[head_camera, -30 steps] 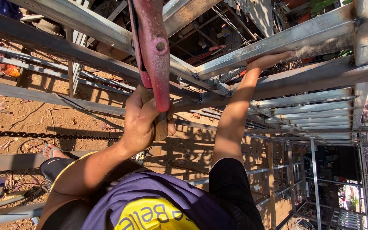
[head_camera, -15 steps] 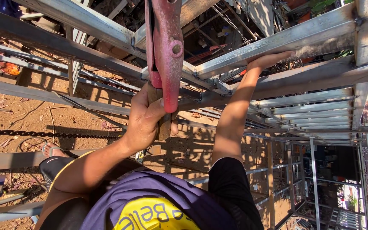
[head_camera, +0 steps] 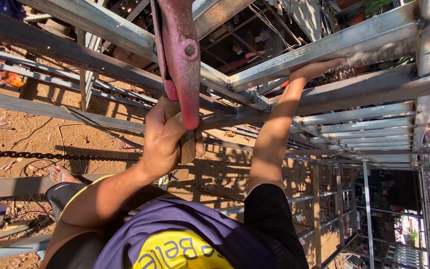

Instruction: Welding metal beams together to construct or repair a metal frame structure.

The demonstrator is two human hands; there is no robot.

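**Red metal tool gripped above a steel frame**

Red and worn, the long flat metal tool with a round rivet (head_camera: 182,60) stands upright in front of me. My left hand (head_camera: 167,137) is closed tight around its brown wooden handle (head_camera: 187,144), fingers wrapped and thumb across, just below the red blade. My right hand (head_camera: 317,69) lies flat and open, palm pressed against a grey galvanised steel beam (head_camera: 324,50) of the frame, holding nothing. Far beneath the bars I see reddish bare ground (head_camera: 21,134), a dark chain (head_camera: 36,155) stretched across it, and my sandalled foot (head_camera: 60,174) on a lower rail.
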